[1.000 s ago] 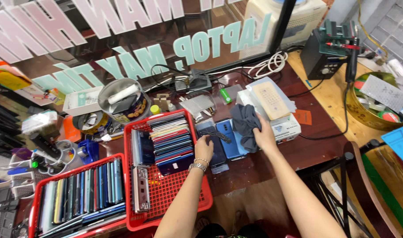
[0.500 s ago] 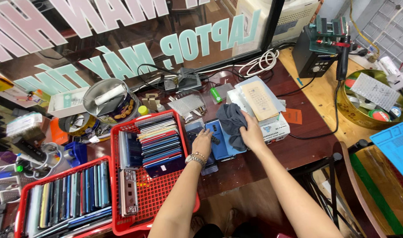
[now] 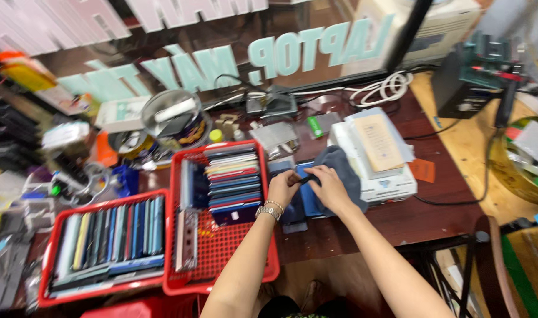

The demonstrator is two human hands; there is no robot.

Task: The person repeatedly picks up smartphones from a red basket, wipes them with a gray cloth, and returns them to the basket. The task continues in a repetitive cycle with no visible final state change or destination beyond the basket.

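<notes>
Dark and slim, a small strip-like piece (image 3: 305,178) sits pinched between the two hands, right at the middle of the desk. The left hand (image 3: 282,187) has thumb and forefinger closed on its near-left end, the other fingers curled under; the right hand (image 3: 329,189) nips the other end, its fingers bunched together and bent down. What the piece is, the blur won't let me tell.

Just under the fingers lies a blue phone (image 3: 309,197), flat on the dark wooden table (image 3: 398,218), with a grey cloth (image 3: 342,171) bunched under and beyond the right hand. Right of that, a white box-shaped device (image 3: 392,185) carries a tan pad on top.

Out to the left, a red basket (image 3: 222,259) holds a stack of phones on edge, apparently waiting their turn, and a second red basket (image 3: 92,294) further left is packed with more. A metal bowl (image 3: 172,118) stands at the far left.

How far along? My read: one phone is out and being handled, the baskets remain full, so most of the pile is untouched.

Against the earlier frames: the right hand lay spread on the cloth then, and the left rested flat on the phone; now both have come together in a pinch over it.
</notes>
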